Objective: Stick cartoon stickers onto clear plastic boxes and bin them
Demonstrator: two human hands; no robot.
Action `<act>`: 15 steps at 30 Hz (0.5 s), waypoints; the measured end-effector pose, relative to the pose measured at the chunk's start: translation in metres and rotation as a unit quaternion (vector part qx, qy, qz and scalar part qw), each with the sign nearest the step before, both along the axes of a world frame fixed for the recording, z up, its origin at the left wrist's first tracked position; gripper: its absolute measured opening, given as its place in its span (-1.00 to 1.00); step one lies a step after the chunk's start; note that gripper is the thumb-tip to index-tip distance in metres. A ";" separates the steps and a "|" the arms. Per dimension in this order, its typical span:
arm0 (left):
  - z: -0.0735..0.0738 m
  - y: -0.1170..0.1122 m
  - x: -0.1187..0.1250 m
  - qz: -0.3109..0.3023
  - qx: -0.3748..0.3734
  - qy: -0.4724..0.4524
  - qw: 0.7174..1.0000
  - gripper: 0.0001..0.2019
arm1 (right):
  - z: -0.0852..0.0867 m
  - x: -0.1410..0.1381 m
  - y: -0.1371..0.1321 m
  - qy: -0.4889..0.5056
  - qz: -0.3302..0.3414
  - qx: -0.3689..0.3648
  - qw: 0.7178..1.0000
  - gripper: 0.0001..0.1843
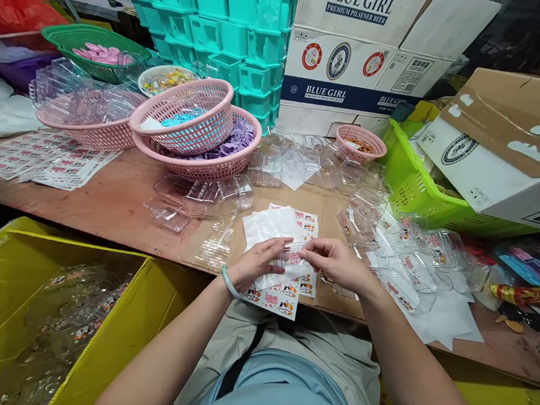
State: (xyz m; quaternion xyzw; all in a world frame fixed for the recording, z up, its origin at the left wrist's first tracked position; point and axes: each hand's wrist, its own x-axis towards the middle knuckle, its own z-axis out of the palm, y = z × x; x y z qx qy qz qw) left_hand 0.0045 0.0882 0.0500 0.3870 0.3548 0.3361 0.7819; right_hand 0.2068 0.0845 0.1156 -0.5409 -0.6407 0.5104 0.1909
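Over the sticker sheets, my left hand (265,261) is closed on a small clear plastic case (281,258). My right hand (332,258) pinches a sticker (294,256) with a pink print, at the right side of the case. Whether the sticker touches the plastic I cannot tell. Beneath both hands lie sticker sheets (277,301) with cartoon cats and pink lettering, partly covered by white backing paper (267,225). To the right, clear cases with stickers on them (415,266) lie in a loose heap on white paper.
Unstickered clear cases (218,194) lie behind my hands, near stacked pink baskets (202,164) of small coloured pieces. A yellow bin (141,285) stands at the left, holding stickered cases. Turquoise crates (221,39), a large carton (347,55) and a lime basket (411,174) border the table.
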 end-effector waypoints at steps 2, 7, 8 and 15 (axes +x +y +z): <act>-0.001 0.000 0.000 -0.004 0.005 -0.001 1.000 -0.54 | 0.002 -0.001 0.000 -0.004 0.002 0.002 1.000 -0.58; 0.000 0.000 -0.001 -0.006 0.001 0.007 1.000 -0.50 | 0.004 -0.002 0.001 -0.033 0.003 0.023 0.999 -0.60; 0.001 0.000 -0.001 -0.005 0.001 0.011 1.000 -0.50 | 0.003 -0.002 0.000 -0.043 0.004 0.032 0.999 -0.61; 0.006 -0.006 0.006 0.001 0.041 0.061 0.997 -0.42 | -0.006 -0.019 -0.014 -0.145 -0.041 0.149 0.977 -0.68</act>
